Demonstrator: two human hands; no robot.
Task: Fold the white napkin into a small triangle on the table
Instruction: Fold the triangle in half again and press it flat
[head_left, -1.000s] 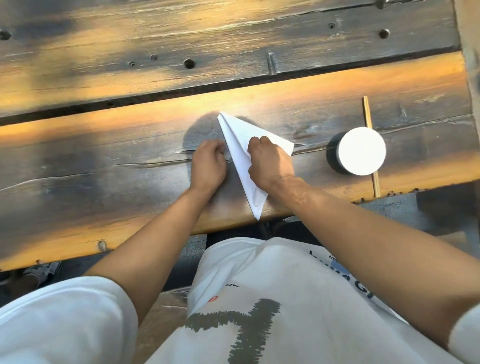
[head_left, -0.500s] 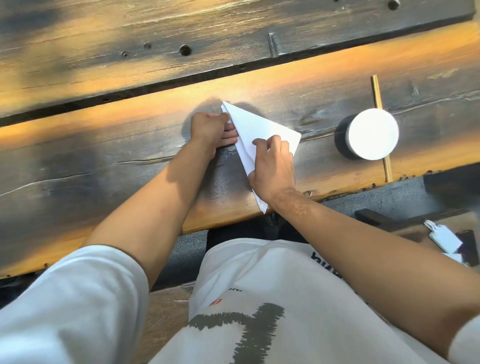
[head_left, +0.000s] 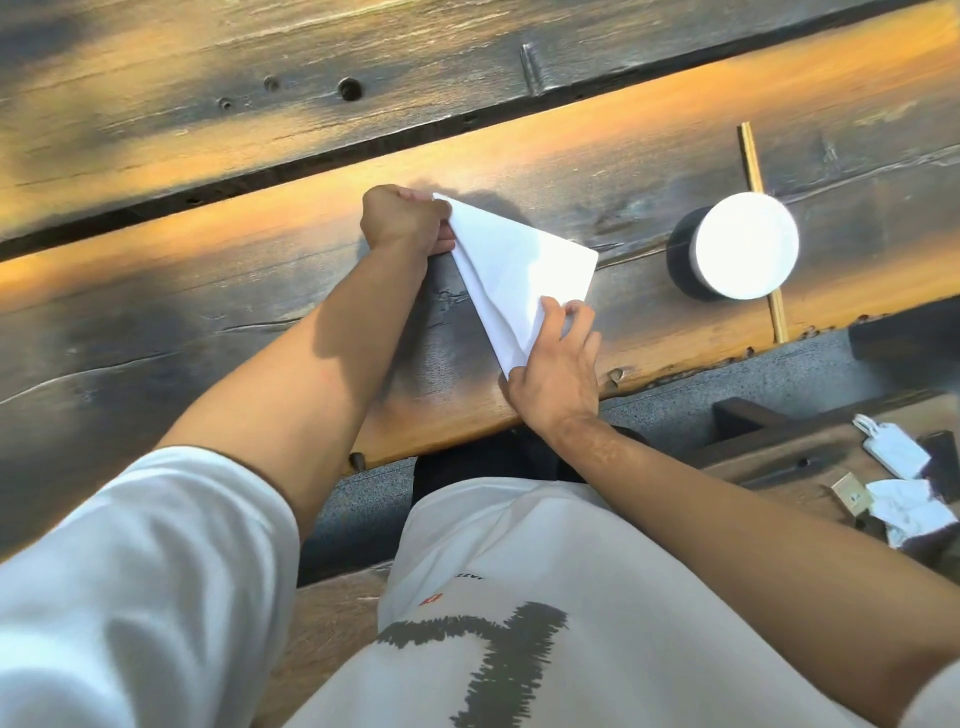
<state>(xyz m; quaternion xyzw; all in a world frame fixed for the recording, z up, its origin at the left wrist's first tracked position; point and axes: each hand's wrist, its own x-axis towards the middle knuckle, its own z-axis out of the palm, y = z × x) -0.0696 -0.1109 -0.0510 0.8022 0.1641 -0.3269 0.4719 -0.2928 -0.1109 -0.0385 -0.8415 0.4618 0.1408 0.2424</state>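
Observation:
The white napkin lies folded into a triangle on the dark wooden table, one point toward the far left, one at the right, one near the front edge. My left hand pinches the far tip of the napkin with curled fingers. My right hand pinches the near tip, thumb and fingers on the paper's lower edge. The near tip is hidden under that hand.
A round white-topped dark container stands to the right on a thin wooden stick. The table's front edge runs just below my right hand. A bench at lower right holds small white items.
My left hand slid up to the napkin's far tip. My right hand moved down toward the near tip, uncovering the middle of the triangle. The view shifted slightly.

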